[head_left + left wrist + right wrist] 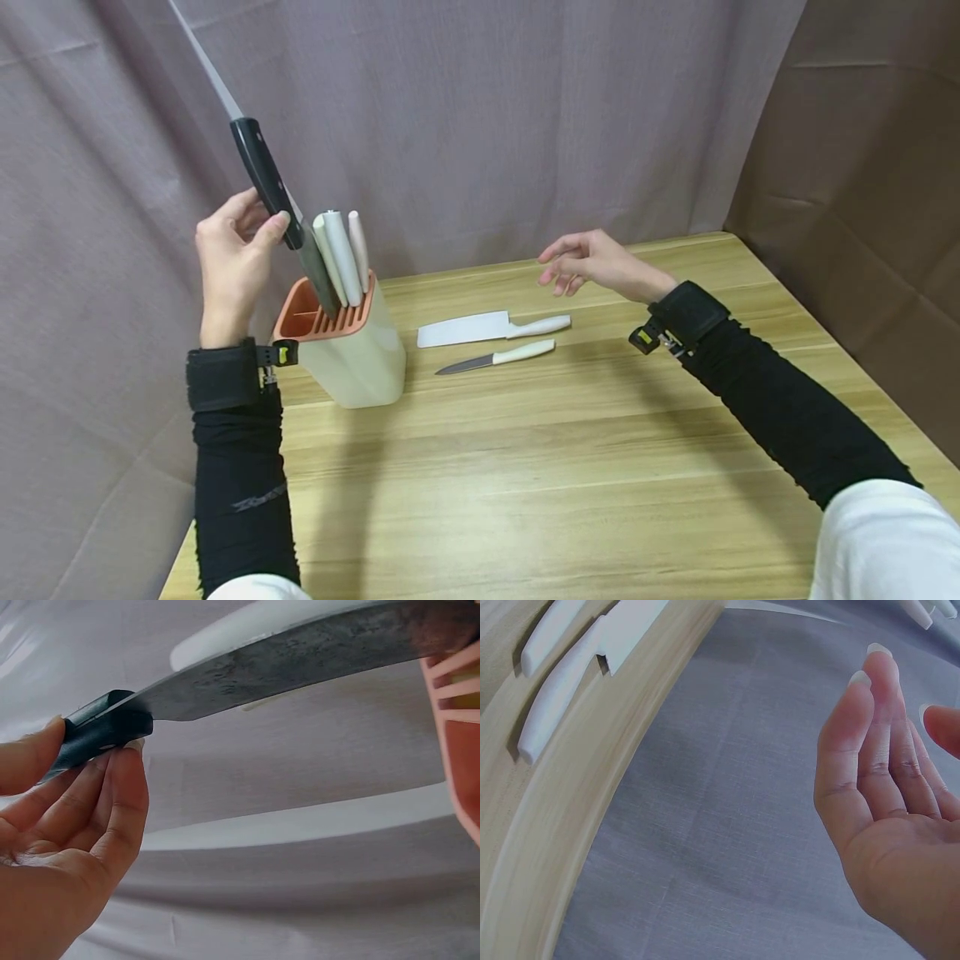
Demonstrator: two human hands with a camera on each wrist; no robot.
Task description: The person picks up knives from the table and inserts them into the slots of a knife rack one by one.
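Head view, far left: left hand (236, 250) raised beside the knife block (352, 350), thumb and fingertips pinching the black handle of a big knife (262, 179). Blade tip sits in a slot at the block's orange top; handle tilts up and left, with a steel rod running on past the frame edge. Three pale handles (343, 250) stand in the block just right of it. Mid-worktop (525, 467): a white cleaver (487, 327) and a small knife (498, 357) lie flat, side by side, handles to the right. Right hand (592, 262) hovers above them, fingers loose and spread, holding nothing.
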